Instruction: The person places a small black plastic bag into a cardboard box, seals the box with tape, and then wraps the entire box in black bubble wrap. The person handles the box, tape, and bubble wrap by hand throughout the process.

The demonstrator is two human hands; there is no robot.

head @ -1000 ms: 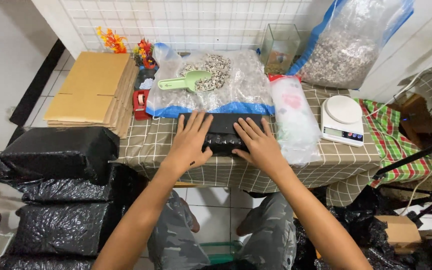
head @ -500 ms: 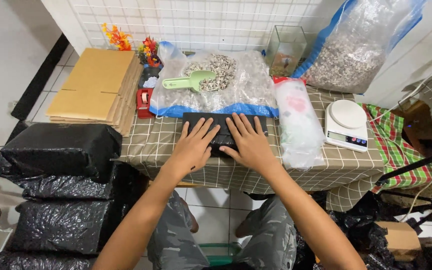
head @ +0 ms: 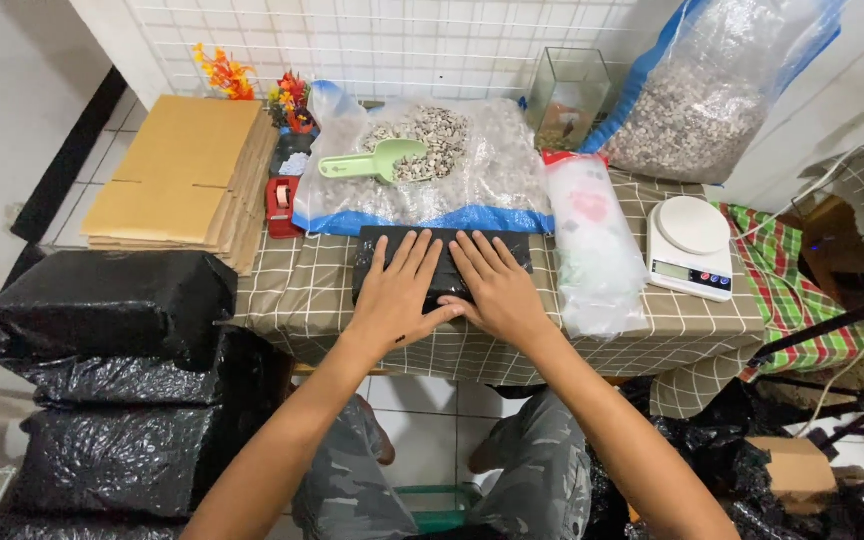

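Package (head: 442,262) of black plastic, flat and oblong, lies on the checked tabletop (head: 297,295) near its front edge, just in front of the big clear sack of pale gravel (head: 452,170) with the blue base. Both hands now rest on top of it side by side, palms down: the left hand (head: 397,295) and the right hand (head: 497,290) have drawn together toward the middle of the package, thumbs almost touching, where a second ago they sat a little further apart and slightly further back on it. Fingers (head: 414,255) are spread flat and wide, gripping nothing, simply pressing on the wrapping, which reads as the black film being smoothed or flattened down. A green scoop (head: 372,160) lies on the gravel sack beyond the hands. To the right of the package a clear plastic bag with a red top (head: 592,245) lies on the tabletop, and further right sits a white kitchen scale (head: 690,247). To the left a red tape dispenser (head: 280,205) stands beside a stack of flat cardboard (head: 177,180). Black wrapped bundles (head: 102,310) are piled on the floor at near left.
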